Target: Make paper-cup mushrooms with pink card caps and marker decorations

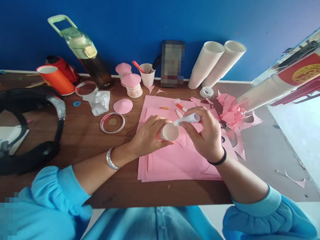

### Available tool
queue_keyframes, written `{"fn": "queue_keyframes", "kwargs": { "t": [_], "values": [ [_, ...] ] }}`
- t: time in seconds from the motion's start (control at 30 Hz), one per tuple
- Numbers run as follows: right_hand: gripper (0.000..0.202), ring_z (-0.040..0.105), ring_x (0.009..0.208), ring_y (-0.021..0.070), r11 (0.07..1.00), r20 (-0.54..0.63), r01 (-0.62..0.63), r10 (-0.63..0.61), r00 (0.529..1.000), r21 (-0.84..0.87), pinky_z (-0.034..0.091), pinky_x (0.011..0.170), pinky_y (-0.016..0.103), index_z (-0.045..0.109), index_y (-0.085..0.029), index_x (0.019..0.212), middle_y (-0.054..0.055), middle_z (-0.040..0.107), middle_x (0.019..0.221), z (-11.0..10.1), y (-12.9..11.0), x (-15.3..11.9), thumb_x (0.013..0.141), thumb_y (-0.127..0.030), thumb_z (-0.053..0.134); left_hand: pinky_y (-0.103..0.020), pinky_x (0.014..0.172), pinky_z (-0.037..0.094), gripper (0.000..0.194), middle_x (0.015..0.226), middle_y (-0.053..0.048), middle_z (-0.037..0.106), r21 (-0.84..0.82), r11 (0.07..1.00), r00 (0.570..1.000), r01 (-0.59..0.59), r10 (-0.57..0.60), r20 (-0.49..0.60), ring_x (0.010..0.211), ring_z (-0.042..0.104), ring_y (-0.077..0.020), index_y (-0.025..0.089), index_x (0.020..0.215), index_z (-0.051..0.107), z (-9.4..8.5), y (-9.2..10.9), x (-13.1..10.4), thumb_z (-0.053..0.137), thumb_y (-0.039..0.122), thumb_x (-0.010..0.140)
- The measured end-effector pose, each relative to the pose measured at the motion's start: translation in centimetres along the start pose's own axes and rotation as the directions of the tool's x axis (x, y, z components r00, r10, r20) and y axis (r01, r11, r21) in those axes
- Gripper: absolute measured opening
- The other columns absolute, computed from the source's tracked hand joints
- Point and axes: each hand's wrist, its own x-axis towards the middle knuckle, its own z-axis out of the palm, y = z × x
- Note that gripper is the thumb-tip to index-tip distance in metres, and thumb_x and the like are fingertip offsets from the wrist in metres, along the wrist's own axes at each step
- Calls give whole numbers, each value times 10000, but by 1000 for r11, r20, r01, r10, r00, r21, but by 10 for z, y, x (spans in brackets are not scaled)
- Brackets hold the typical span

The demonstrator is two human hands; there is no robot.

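Observation:
My left hand [148, 135] is wrapped round a small paper cup [170, 132], whose round pale end faces up toward me. In my right hand [208, 136] is a white glue stick [190, 118], tilted so that its tip meets or nearly meets the cup's rim; I cannot tell which. Both hands are above a stack of pink paper sheets [158, 166]. A red-orange marker [181, 107] lies on the sheets behind my right hand. To the left, a pink paper cone [123, 106] sits on the table, in front of two cups with pink cone tops [131, 80].
Stacks of white paper cups [206, 65] stand by the blue wall, near a phone [172, 64] and a cup of pens [147, 77]. Pink scraps [233, 111] pile at right. A bottle [86, 53], tape rings [112, 123] and a black headset [53, 143] occupy the left.

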Motion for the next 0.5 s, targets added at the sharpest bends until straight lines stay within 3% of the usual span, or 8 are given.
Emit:
{"fn": "queue_keyframes", "kwargs": {
  "t": [0.23, 0.37, 0.5],
  "values": [
    [113, 650, 783, 165, 999, -20, -52, 52, 998, 5, 586, 682, 316, 586, -248, 1000, 15, 688, 970, 1, 4, 1, 937, -242, 679, -443, 950, 551, 562, 1215, -116, 640, -11, 998, 998, -58, 57, -21, 1139, 633, -278, 216, 1232, 529, 2, 2, 0, 792, 509, 832],
    [138, 644, 780, 169, 999, -52, -42, 43, 998, 19, 587, 658, 314, 574, -264, 1001, 8, 678, 935, 0, -1, 0, 923, -228, 682, -407, 902, 558, 577, 1188, -86, 656, -52, 998, 999, 44, -42, 28, 1086, 663, -259, 240, 1219, 500, 1, 2, -1, 798, 531, 819],
    [132, 641, 779, 189, 1000, 15, 3, -3, 1000, -16, 585, 691, 354, 581, -266, 1007, 18, 676, 919, 0, -7, -2, 926, -241, 683, -379, 835, 551, 543, 1122, -68, 652, -74, 993, 995, 96, -93, 41, 1009, 663, -243, 235, 1164, 501, 1, 0, -1, 800, 525, 815]
  ]
}}
